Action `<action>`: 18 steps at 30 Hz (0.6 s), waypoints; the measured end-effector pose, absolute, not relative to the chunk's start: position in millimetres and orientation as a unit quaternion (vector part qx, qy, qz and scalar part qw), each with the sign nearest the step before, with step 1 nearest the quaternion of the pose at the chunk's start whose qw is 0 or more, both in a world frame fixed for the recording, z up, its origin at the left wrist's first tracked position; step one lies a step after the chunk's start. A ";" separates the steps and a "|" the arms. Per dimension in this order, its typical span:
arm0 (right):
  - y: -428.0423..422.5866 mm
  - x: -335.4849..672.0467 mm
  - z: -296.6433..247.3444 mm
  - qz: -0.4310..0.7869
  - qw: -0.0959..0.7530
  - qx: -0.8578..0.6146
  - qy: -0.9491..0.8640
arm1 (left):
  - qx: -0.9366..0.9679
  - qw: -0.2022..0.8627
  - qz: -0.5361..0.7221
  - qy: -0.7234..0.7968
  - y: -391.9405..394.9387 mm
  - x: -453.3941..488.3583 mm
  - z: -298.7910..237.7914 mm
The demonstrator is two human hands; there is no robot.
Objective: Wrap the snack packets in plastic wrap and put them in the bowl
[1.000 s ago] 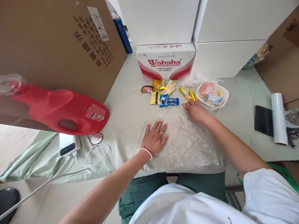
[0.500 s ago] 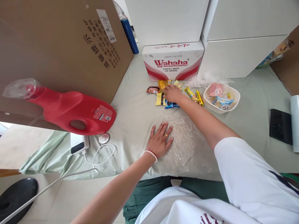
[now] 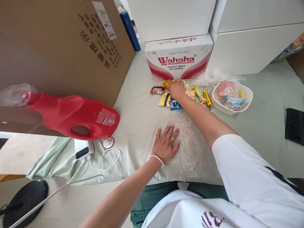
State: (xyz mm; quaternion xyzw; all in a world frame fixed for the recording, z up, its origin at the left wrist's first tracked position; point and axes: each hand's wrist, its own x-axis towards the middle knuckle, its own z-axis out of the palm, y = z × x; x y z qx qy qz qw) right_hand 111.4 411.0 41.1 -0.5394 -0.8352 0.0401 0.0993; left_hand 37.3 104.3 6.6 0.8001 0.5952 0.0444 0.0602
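My left hand (image 3: 165, 144) lies flat with fingers spread on the green cloth, at the left edge of a crumpled clear plastic bag (image 3: 188, 148). My right hand (image 3: 177, 89) reaches to the snack packets, its fingers curled onto an orange-yellow snack packet (image 3: 167, 84); the fingertips are partly hidden. Around it lie a brown-red packet (image 3: 157, 90), a yellow packet with a dark band (image 3: 165, 99), a blue packet (image 3: 175, 104) and a cracker packet (image 3: 190, 94). Two narrow yellow packets (image 3: 199, 94) lie right of the wrist.
A white bowl (image 3: 217, 103) holds pink and blue packets. Behind are a Wahaha carton (image 3: 179, 58), clear plastic film (image 3: 213, 78) and white cabinets. A red jug (image 3: 64, 115), a large cardboard box (image 3: 59, 47) and a white power bank (image 3: 83, 148) with cable stand left.
My right hand's fingers have drawn together over the orange-yellow packet, and the cracker packet beside the wrist now shows. My left hand stays flat. The view has shifted slightly.
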 end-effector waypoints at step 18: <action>193.9 329.9 59.1 0.288 0.136 -0.267 -0.910 | 0.795 0.073 0.052 0.600 107.6 40.8 8.4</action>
